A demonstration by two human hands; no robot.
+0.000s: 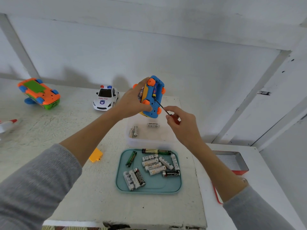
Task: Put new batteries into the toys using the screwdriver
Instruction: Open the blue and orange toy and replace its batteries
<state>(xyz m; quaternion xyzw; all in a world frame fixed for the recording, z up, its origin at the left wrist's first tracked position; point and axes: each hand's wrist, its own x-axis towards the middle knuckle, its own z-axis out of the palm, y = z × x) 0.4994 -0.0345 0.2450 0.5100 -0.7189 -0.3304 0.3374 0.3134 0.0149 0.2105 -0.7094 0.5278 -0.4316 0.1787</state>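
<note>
Pinching the red handle of a small screwdriver point(163, 109), the right hand point(182, 126) has its fingers point(171, 112) curled tight round it; the dark shaft runs up and to the left, its tip inside the open battery bay of the blue toy car point(153, 97). The left hand point(132, 101) grips that car from the left, fingers wrapped over its side, holding it above the bench point(74, 146) with the underside facing the camera and its long axis nearly upright. It is blue with orange wheels, and a battery shows in the bay. Below lies a clear tub point(150, 140) with a few batteries, nearer still a teal tray point(147, 185) of loose AA batteries point(153, 165). A yellow battery cover point(95, 155) lies left of the tray.
</note>
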